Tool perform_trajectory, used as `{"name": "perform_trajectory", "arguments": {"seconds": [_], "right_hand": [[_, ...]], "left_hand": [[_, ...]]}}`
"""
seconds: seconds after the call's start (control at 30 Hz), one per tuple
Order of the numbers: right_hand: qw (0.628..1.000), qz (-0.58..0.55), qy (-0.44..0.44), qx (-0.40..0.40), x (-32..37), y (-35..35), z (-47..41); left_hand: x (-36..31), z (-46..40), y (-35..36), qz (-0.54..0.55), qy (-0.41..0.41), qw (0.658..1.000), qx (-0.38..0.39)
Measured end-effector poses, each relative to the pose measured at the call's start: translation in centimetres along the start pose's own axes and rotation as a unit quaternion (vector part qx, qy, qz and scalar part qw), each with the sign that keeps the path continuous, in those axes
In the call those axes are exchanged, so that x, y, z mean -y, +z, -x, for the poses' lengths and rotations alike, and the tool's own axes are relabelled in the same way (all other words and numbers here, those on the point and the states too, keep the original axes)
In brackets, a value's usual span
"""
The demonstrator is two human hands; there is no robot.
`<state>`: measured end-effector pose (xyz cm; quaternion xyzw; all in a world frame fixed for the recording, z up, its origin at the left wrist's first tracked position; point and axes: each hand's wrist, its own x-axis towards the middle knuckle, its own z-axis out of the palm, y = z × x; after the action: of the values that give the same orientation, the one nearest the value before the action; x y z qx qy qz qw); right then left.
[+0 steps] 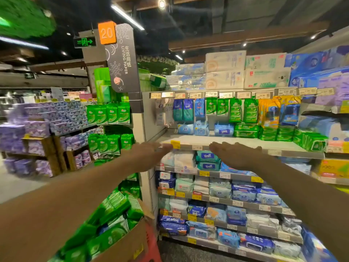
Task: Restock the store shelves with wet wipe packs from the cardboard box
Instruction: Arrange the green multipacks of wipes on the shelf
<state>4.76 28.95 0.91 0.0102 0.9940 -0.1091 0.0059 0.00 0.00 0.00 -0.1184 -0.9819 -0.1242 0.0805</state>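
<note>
You are holding your left hand (151,156) and right hand (234,156) flat, apart and seemingly empty before the smooth metal shelf (245,143), while glossy green wipe packs (113,210) are lying in the cardboard box (130,241).

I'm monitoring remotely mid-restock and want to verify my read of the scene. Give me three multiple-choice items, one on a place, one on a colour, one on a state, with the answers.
1. Where is the cardboard box?
A. lower left, beside the shelving
B. on the top shelf
C. behind the aisle sign

2. What colour are most wet wipe packs in the box?
A. purple
B. green
C. orange

3. What are the hands doing?
A. both gripping packs
B. one holding a price tag
C. both open, holding nothing

Answers:
1 A: the box sits low at the left, next to the shelf unit's end.
2 B: green packs fill it.
3 C: the left hand and right hand reach toward the shelf edge with fingers extended and nothing in them.
</note>
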Motion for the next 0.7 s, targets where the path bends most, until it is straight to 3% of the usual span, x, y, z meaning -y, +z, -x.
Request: {"name": "perform_trajectory", "arguments": {"seconds": [0.1, 0.27, 0.4, 0.5, 0.7], "right_hand": [[0.998, -0.001, -0.053, 0.013, 2.2, 0.8, -1.0], [0.986, -0.024, -0.155, 0.055, 7.9, 3.8, -2.9], [0.979, -0.085, -0.179, 0.045, 12.4, 6.4, -4.8], [0.973, 0.005, -0.223, 0.063, 15.7, 8.6, -6.5], [0.959, 0.009, -0.266, 0.095, 22.4, 13.1, -10.6]], "left_hand": [[2.1, 1.5, -0.3, -0.024, 0.028, 0.999, 0.006], [9.0, 2.7, 0.4, -0.046, -0.049, 0.998, 0.014], [13.4, 4.4, 0.7, -0.057, -0.107, 0.993, -0.006], [16.8, 5.8, 1.3, -0.041, -0.128, 0.991, -0.02], [24.8, 6.9, 3.3, 0.016, -0.19, 0.981, -0.048]]}}
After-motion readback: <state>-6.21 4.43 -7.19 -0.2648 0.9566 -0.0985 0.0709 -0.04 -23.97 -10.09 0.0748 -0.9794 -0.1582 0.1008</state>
